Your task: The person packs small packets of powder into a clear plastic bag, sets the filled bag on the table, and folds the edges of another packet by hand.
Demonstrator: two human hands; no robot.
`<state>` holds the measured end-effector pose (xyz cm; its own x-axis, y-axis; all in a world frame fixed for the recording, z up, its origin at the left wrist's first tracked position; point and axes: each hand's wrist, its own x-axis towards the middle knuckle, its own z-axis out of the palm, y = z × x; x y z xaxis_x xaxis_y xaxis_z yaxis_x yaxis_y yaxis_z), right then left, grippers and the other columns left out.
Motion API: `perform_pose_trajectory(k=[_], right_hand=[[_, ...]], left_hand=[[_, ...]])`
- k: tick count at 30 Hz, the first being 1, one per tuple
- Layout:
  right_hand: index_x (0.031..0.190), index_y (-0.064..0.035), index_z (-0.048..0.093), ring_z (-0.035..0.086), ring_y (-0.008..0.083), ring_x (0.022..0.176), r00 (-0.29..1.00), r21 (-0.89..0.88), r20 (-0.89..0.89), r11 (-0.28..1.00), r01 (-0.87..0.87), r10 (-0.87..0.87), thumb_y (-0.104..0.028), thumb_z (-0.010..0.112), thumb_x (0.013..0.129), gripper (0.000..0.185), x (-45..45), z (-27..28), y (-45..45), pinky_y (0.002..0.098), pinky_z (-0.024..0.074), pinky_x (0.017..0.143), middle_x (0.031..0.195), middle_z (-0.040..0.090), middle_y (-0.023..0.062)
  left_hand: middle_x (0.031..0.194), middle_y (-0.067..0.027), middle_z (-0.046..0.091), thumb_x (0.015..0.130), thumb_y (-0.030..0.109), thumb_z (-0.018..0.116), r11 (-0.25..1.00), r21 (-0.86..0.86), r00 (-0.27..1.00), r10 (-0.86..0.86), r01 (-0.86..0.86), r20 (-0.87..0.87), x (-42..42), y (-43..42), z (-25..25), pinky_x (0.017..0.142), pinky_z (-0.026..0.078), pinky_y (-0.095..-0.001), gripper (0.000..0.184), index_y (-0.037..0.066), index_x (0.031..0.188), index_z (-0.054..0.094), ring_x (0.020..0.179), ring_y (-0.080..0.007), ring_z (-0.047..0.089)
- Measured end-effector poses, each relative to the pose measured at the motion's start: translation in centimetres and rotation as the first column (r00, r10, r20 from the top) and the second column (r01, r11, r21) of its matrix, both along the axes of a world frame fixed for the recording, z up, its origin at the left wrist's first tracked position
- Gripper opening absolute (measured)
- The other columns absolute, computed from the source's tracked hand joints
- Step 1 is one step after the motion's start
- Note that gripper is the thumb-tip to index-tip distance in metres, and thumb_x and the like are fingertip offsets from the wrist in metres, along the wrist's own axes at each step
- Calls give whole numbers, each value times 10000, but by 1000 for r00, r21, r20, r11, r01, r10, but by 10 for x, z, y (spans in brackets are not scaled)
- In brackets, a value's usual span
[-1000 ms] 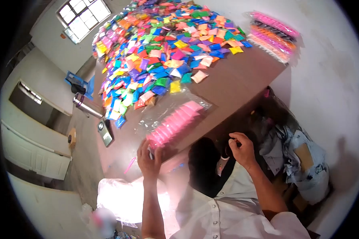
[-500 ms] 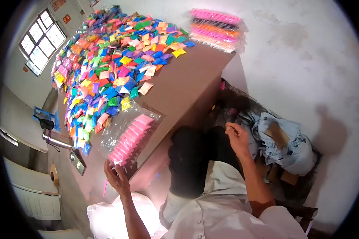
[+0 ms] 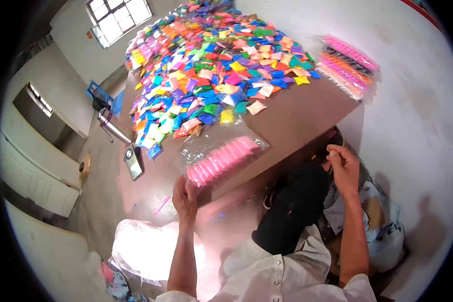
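A clear plastic bag holding a row of pink packets (image 3: pixel 224 160) lies on the brown table near its front edge. My left hand (image 3: pixel 185 197) is at the lower left end of that bag, thumb and fingers closed near its corner; what they grip, if anything, is too small to tell. My right hand (image 3: pixel 345 165) is raised to the right of the table edge, above my leg, fingers curled together, with nothing clearly visible in them. Beyond the bag spreads a large heap of small colourful packets (image 3: pixel 206 85).
Filled bags of pink, black and orange packets (image 3: pixel 345 65) lie at the table's far right corner. A phone-like device (image 3: pixel 133 162) and a steel flask (image 3: pixel 115 127) are on the left. White plastic bags (image 3: pixel 146 249) lie below; crumpled bags (image 3: pixel 387 236) sit at right.
The view has swung left and back. My right hand has moved right and away from my body, while my left hand stays by the bag's lower end. My leg has shifted right.
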<state>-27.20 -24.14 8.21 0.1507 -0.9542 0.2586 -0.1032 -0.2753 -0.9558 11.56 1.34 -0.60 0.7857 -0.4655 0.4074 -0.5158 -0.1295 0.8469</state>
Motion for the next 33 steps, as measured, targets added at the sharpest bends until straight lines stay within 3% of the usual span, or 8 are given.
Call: perform_pose_trajectory(k=[10,12,16,20,23,25,28,33], right_hand=[[1109,10,736,723,243,941,864,-95,-302,889,-448,403,-100,689,953,196,158,2,-27,328,556,835,1084,734,154],[1114,4,735,721,285,972,848,-219,-378,854,-472,371,-103,700,935,212,192,6,-31,354,562,852,1097,731,161],[1136,-19,733,697,373,1056,827,-476,-480,705,-525,292,-129,733,895,265,246,23,-40,427,564,907,1138,730,156],[1135,-34,737,693,362,1084,774,-444,-526,662,-604,352,-201,734,907,282,290,29,-44,447,551,935,1133,734,154],[1139,-34,737,694,364,1083,633,-337,-645,584,-738,428,-324,738,908,372,321,38,-39,454,542,947,1128,739,164],[1156,-30,731,688,382,1079,412,-23,-682,545,-838,605,-436,746,878,492,343,46,-37,456,539,953,1128,740,176],[1257,-19,704,713,285,1101,190,203,-698,445,-872,690,-414,815,843,582,373,50,-38,408,555,957,1209,737,153],[1282,16,658,710,225,1078,-32,402,-537,223,-888,843,-392,820,845,619,413,29,-42,354,554,951,1154,733,138]], left_hand=[[1142,-150,746,1053,144,654,993,106,992,61,-50,-111,10,-17,40,879,557,-331,308,9,1329,650,1000,-206,707],[1100,-165,744,1026,96,682,991,125,998,42,-46,38,33,-21,32,810,584,-332,304,-26,1303,654,898,-210,729],[1084,-91,754,1012,99,707,989,131,977,-37,65,-210,59,-32,39,852,557,-264,306,-5,1297,671,953,-136,697],[1024,-58,741,1018,170,716,996,40,929,-63,84,-366,94,-35,34,765,525,-240,304,-21,1253,693,874,-94,660],[1013,-57,736,1026,230,708,995,82,944,-23,53,-329,118,-49,45,722,502,-241,332,-28,1235,703,840,-92,644],[942,-63,731,1020,301,710,989,108,954,-63,98,-294,133,-63,57,692,501,-257,407,-41,1240,694,793,-110,645],[836,-49,702,1014,326,714,956,255,939,-53,146,-340,150,-86,55,656,498,-262,445,-49,1252,681,741,-116,639],[807,-45,696,1004,236,732,951,64,903,-263,302,-340,163,-103,32,621,474,-240,354,-41,1219,681,732,-77,619]])
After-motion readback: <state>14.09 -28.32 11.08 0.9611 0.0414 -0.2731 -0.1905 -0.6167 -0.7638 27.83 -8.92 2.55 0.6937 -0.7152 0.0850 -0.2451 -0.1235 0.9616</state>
